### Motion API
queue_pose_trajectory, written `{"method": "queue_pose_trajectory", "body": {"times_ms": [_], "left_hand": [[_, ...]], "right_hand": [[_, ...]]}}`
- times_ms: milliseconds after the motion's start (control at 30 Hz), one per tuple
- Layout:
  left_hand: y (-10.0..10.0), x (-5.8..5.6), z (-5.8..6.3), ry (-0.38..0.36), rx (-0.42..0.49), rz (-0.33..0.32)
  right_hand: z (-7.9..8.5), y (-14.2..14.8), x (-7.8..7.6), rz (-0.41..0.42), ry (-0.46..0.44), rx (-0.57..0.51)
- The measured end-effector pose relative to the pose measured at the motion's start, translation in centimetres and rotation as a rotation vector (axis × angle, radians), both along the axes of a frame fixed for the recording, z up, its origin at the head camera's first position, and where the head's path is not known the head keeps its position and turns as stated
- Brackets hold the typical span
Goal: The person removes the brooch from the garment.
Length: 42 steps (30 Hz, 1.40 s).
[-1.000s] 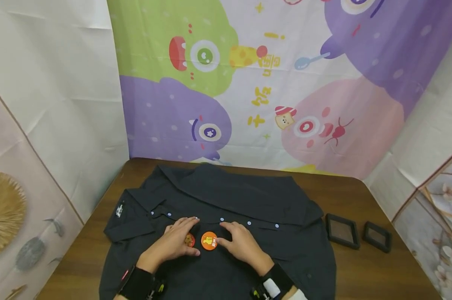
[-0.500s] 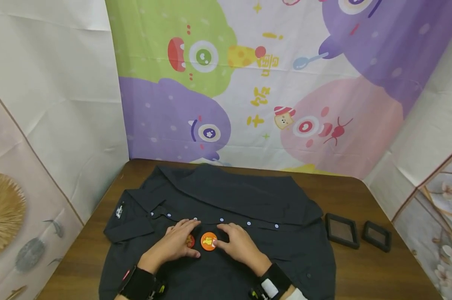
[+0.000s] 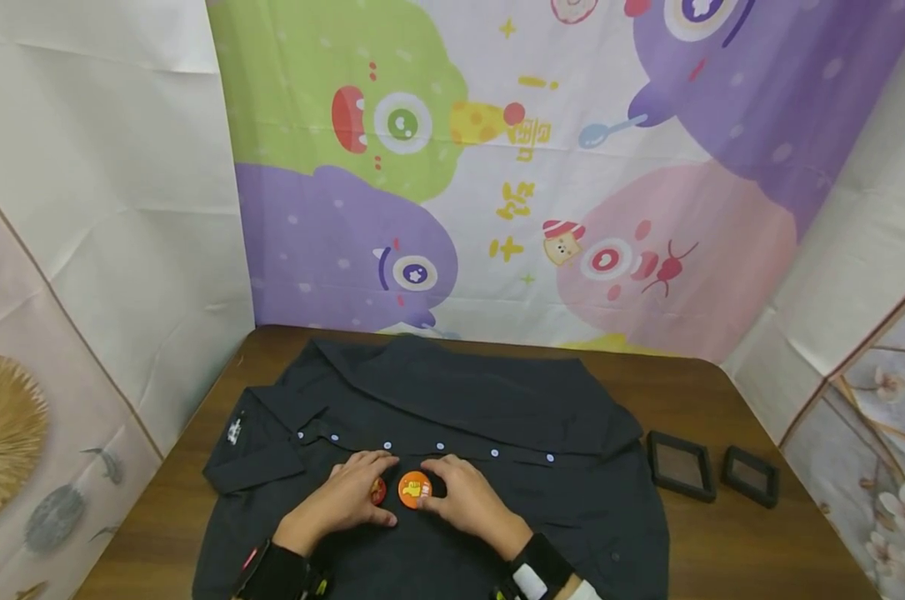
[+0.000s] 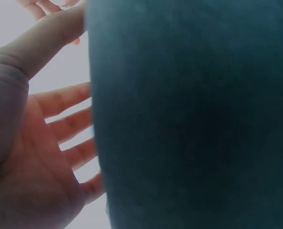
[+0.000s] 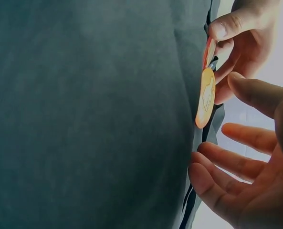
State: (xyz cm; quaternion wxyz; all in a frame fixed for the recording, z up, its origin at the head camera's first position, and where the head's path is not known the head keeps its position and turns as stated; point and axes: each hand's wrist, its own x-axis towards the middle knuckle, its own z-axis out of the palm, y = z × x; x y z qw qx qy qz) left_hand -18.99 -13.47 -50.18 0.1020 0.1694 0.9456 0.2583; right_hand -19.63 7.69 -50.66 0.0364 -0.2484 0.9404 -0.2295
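Observation:
A dark button-up shirt (image 3: 542, 508) lies spread on the table, white buttons (image 3: 441, 446) in a row across it. On it sit two round badges. The orange badge (image 3: 410, 489) has a yellow thumbs-up; the red badge (image 3: 378, 492) is partly hidden by my left hand (image 3: 343, 496). The left fingers reach out over the cloth beside the red badge, thumb apart from them. My right hand (image 3: 471, 500) is at the orange badge's right side, its thumb overlapping the badge's lower right edge in the head view. In the right wrist view, its fingers (image 5: 241, 162) are loosely bent, holding nothing.
Two dark frames, a larger frame (image 3: 681, 465) and a smaller frame (image 3: 751, 476), lie right of the shirt on the wooden table (image 3: 737, 550). A cartoon-printed cloth (image 3: 527, 308) hangs behind the table's back edge.
My right hand has shifted slightly left, its thumb coming over the edge of the orange badge. The left hand stays about where it was on the shirt. The head view has tilted slightly.

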Motion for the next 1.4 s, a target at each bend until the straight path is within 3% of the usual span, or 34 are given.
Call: {"method": "queue_pose_trajectory", "body": {"times_ms": [733, 1400], "left_hand": [[-0.1, 0.0, 0.2, -0.061, 0.018, -0.018], [0.4, -0.4, 0.5, -0.074, -0.077, -0.035]], "right_hand": [[0.1, -1.0, 0.1, 0.053, -0.021, 0.032], [0.1, -1.6, 0.1, 0.041, -0.017, 0.079]]}}
